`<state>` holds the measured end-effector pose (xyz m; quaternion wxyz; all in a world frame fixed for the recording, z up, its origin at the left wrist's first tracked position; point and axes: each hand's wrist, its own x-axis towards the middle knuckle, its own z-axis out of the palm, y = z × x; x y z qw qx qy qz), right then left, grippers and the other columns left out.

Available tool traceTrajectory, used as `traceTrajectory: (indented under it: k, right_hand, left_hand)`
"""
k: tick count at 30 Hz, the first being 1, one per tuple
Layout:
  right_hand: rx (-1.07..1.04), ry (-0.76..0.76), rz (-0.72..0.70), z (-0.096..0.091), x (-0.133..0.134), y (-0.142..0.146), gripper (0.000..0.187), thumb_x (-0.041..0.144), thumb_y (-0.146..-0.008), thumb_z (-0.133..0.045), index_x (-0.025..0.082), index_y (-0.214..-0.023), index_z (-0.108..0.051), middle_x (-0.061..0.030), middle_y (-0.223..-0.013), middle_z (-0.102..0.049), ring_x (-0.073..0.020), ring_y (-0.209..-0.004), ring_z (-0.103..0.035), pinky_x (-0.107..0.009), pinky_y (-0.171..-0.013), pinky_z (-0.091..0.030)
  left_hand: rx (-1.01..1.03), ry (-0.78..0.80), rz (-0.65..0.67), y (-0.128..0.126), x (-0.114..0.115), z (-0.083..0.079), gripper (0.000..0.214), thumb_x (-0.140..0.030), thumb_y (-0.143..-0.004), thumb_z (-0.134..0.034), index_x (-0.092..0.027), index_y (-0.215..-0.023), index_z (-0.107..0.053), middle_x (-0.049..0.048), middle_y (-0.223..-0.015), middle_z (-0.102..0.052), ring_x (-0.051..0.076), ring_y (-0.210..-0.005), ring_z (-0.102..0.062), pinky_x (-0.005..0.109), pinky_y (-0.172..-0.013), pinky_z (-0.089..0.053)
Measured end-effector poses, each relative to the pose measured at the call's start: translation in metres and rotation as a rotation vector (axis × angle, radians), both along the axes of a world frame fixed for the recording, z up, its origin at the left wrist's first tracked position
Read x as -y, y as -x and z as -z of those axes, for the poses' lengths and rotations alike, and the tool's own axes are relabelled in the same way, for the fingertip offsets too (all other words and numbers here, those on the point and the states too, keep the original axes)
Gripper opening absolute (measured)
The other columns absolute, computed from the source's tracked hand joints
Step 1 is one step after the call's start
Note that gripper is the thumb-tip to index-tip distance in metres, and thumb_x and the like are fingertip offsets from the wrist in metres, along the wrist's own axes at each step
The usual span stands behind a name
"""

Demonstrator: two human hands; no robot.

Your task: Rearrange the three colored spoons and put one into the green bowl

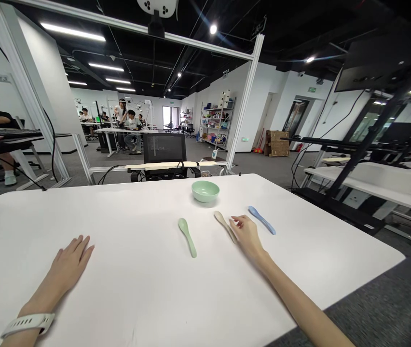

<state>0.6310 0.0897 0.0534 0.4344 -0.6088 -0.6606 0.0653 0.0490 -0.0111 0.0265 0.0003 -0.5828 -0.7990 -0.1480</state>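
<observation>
My left hand (68,262) lies flat on the white table (129,289), its fingers stretched out, holding nothing. A pale watch band circles that wrist. Over on the right, my right hand (247,233) hovers low with loosely curled fingers, and I see nothing held in it. Just beside its thumb side lies a beige spoon (224,225), its handle end close to the hand. To the hand's right rests a blue spoon (262,220). A green spoon (187,237) lies farther left. Behind the spoons stands a light green bowl (205,192), upright.
A metal frame (243,106) rises beyond the table's far edge, with an office chair (165,149) behind it. A shelf (217,120) stands farther back. Several people are in the background. Another white table (375,185) is at the right.
</observation>
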Motion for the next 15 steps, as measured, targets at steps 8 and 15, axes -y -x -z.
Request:
traceTrajectory:
  k: [8,15]
  right_hand:
    - [0.52,0.246,0.485,-0.016,-0.027,-0.087,0.034,0.029,-0.098,-0.058,0.009,-0.115,-0.08,-0.0277,-0.12,-0.072,-0.0381,-0.114,-0.064,-0.044,-0.091,-0.049]
    - [0.226,0.238,0.336,-0.027,-0.014,-0.066,0.038,0.039,-0.1,-0.054,0.011,-0.102,-0.08,-0.0223,-0.108,-0.076,-0.03,-0.09,-0.07,-0.036,-0.076,-0.047]
  left_hand:
    - [-0.001,-0.097,0.048,0.0,0.001,-0.004,0.078,-0.053,-0.095,-0.024,-0.007,-0.148,-0.058,0.0226,-0.161,-0.055,0.039,-0.155,-0.044,0.062,-0.126,-0.036]
    - [0.372,-0.285,0.197,-0.086,0.004,-0.063,0.066,-0.066,-0.09,-0.04,-0.021,-0.129,-0.07,0.013,-0.131,-0.077,0.031,-0.122,-0.069,0.048,-0.108,-0.054]
